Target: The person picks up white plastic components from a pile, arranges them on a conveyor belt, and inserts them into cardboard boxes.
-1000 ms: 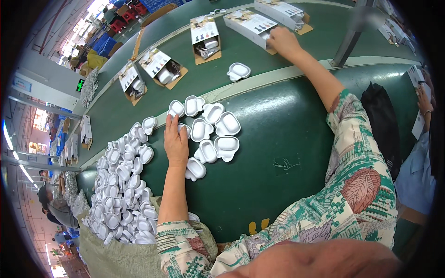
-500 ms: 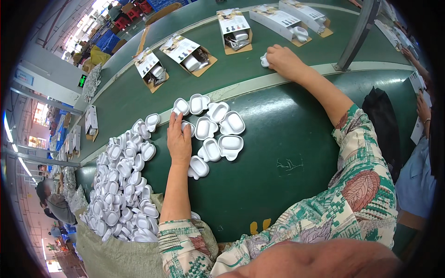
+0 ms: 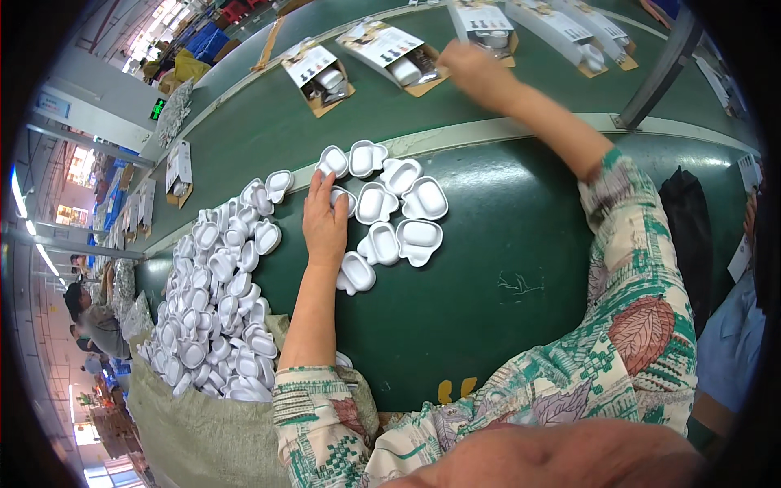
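Note:
My left hand (image 3: 325, 228) lies with its fingers stretched out at the left side of a loose group of shallow white plastic dishes (image 3: 376, 202), its fingertips touching the nearest dishes. Each dish has a rounded basin and a small shaped end. My right hand (image 3: 478, 75) reaches over the far green belt with its fingers curled, slightly blurred. It is beside an open-ended carton (image 3: 390, 50) holding a white part and a dark packed item. Whatever is in the right fingers is hidden.
A large heap of white dishes (image 3: 215, 301) spills from a woven sack (image 3: 203, 439) at my left. More open cartons (image 3: 319, 69) stand along the belt. A grey metal post (image 3: 661, 77) rises at the right, near a black cloth (image 3: 685, 236) and another person's sleeve (image 3: 728, 333).
My right hand has moved up and away over the belt, toward a carton; the white dish it held no longer shows. The cartons have shifted right. My left hand stays among the dishes.

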